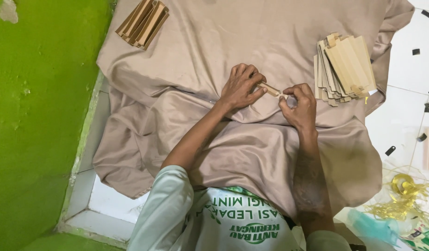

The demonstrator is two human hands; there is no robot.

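Observation:
My left hand [241, 86] and my right hand [299, 106] meet over a beige cloth [200, 56] spread on the floor. Between them they hold a small tan cardboard piece [271, 89], the left hand pinching its upper end and the right hand's fingertips pinching its lower end. A fanned stack of flat tan cardboard pieces [344, 67] lies just right of my right hand. A second pile of folded cardboard pieces [142, 22] lies at the cloth's far left corner.
A green wall [38, 116] runs along the left. White floor tiles [405, 102] on the right carry several small black scraps [390, 150] and a tangle of gold ribbon [402, 190]. A green plastic packet [423, 238] lies at the bottom right.

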